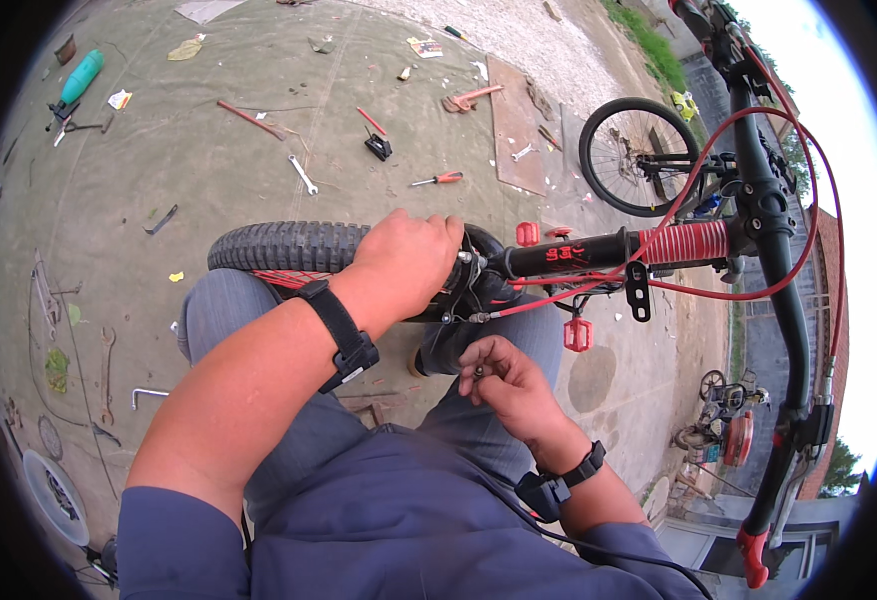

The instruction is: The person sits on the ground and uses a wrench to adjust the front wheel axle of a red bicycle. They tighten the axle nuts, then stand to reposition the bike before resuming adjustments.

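A bicycle's front end lies across my thighs, its knobby tyre (289,243) to the left, its black fork (559,257) pointing right. My left hand (409,260) is closed on the brake assembly at the fork crown beside the tyre; what its fingers grip is mostly hidden. Just below, over my right leg, my right hand (507,385) pinches a small metal fitting (479,371). Red cables (519,309) run from the brake area to the handlebar (781,260) at the right. A red pedal (578,335) shows under the fork.
Wrenches (304,175), a screwdriver (439,178), a pipe wrench (469,98) and a teal bottle (83,76) lie scattered on the green tarp. A second wheel (639,157) stands beyond the fork. A tricycle (724,420) is at the far right.
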Available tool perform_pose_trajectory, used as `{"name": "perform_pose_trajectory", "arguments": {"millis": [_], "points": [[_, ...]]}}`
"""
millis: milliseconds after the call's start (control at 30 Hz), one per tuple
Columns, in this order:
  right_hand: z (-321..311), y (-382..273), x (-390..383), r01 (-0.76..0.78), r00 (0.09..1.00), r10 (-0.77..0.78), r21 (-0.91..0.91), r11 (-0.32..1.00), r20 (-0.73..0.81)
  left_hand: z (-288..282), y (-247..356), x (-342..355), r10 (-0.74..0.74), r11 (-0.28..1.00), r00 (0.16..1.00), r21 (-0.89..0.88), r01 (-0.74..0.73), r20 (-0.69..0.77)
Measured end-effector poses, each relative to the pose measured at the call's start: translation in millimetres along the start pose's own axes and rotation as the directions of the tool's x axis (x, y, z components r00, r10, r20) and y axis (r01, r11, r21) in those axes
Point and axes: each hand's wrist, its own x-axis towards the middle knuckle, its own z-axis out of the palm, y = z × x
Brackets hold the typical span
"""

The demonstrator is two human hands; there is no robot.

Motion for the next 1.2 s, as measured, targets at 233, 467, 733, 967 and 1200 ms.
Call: {"name": "perform_pose_trajectory", "arguments": {"millis": [233,467,733,967,1200], "points": [[-0.1,-26.1,-8.1,-0.027,0.986,0.02,0.042,0.999,0.168,1.2,-0.6,-1.7,-0.017,0.999,0.999,-0.029,0.016,-0.034],[8.1,-72.1,-8.1,-0.016,0.985,0.05,-0.201,0.98,0.167,2.3,-0.2,0.0,-0.01,0.998,0.999,-0.055,0.007,-0.05],[25.7,-125.2,9.6,0.571,0.791,-0.459,-0.758,0.316,0.404,5.3,-3.8,-1.2,0.01,0.997,0.998,-0.072,-0.015,-0.066],[32.8,-110.7,26.1,0.526,0.742,-0.455,-0.848,-0.062,0.493,2.0,-0.9,-0.5,0.007,1.0,0.999,-0.026,-0.008,-0.041],[33.4,-93.6,38.8,0.447,0.779,-0.327,-0.839,-0.309,0.535,5.3,-2.2,0.1,0.005,1.0,0.998,-0.025,-0.007,-0.056]]}}
